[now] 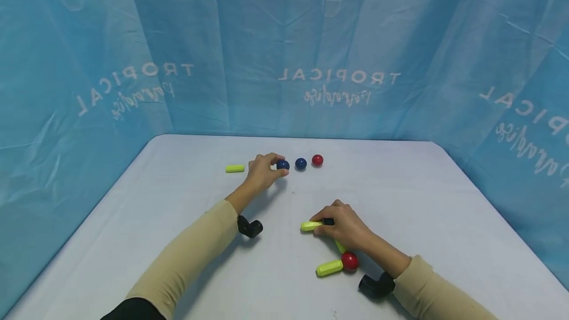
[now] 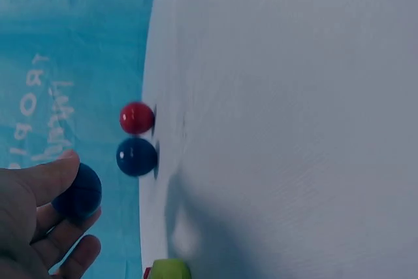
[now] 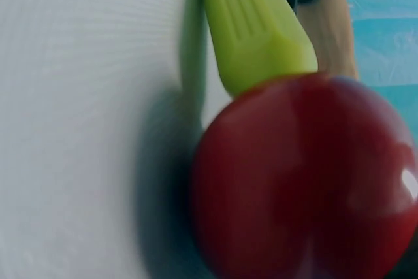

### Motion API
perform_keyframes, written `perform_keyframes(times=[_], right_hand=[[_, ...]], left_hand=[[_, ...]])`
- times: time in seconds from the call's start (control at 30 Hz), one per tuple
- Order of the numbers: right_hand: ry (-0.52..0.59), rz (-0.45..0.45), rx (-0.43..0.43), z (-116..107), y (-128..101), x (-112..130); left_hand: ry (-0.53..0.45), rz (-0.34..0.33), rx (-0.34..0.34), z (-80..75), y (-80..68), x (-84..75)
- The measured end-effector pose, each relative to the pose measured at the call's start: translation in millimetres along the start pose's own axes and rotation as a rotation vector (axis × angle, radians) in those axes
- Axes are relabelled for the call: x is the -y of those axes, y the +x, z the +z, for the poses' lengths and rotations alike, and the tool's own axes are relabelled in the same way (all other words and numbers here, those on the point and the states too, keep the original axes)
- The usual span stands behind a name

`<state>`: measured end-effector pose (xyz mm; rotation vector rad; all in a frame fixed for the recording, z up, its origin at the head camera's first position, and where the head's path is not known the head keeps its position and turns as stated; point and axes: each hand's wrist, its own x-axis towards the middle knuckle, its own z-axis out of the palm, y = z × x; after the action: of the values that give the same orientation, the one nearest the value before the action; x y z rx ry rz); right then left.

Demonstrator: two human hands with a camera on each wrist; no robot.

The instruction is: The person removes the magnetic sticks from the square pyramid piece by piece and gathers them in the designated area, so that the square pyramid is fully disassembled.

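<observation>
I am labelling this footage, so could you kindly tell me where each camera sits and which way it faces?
Head: worn on the head, facing forward and down at the white table; both beige sleeves show, left hand on a blue ball, right hand on a green rod.
Left wrist: looks past the left hand's fingers along the table.
Right wrist: very close to a red ball; little of the person shows.
Head and left wrist share the held blue ball.

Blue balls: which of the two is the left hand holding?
The left hand pinches the leftmost blue ball; the other blue ball sits free beside the red ball.
</observation>
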<state>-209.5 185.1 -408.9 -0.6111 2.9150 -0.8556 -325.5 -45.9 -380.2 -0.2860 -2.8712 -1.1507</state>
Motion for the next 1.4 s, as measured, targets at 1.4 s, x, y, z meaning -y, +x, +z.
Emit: perform_keyframes(times=[1.4], right_hand=[[-0.002,-0.004,-0.002,0,-2,0]], left_hand=[[0.318,-0.005,0.109,23.4,44.3,1.6]])
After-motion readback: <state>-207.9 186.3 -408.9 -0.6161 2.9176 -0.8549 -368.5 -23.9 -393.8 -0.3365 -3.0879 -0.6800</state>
